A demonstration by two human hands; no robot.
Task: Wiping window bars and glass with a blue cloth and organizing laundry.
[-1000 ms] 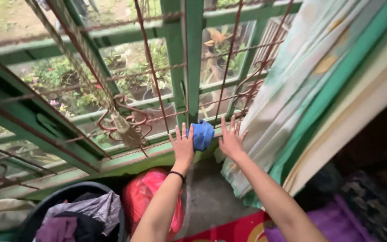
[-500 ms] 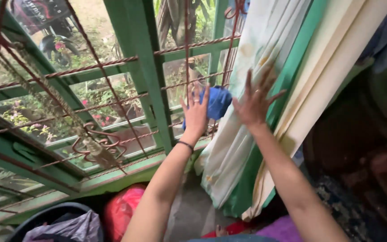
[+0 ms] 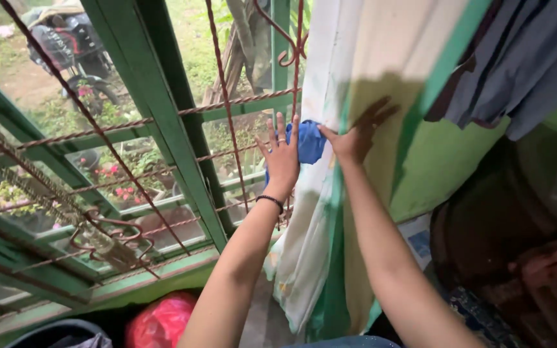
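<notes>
My left hand (image 3: 282, 160) is raised flat against the window, fingers spread, pressing a blue cloth (image 3: 309, 143) onto the glass behind the rusty red grille (image 3: 225, 103). A dark band is on that wrist. My right hand (image 3: 354, 136) lies with an open palm on the pale cream and green curtain (image 3: 320, 258), holding it aside to the right; its thumb touches the blue cloth. The green wooden window frame (image 3: 162, 135) stands just left of my left hand.
Outside the glass are potted flowers (image 3: 114, 177) and a parked motorbike (image 3: 72, 45). A red bag (image 3: 162, 322) and the rim of a dark basin (image 3: 66, 332) sit below the sill. Grey clothing (image 3: 517, 58) hangs at the upper right over a green wall (image 3: 446, 161).
Both hands have risen from the sill up the window with the blue cloth. My right hand has pushed the curtain further right, and my view has tilted upward.
</notes>
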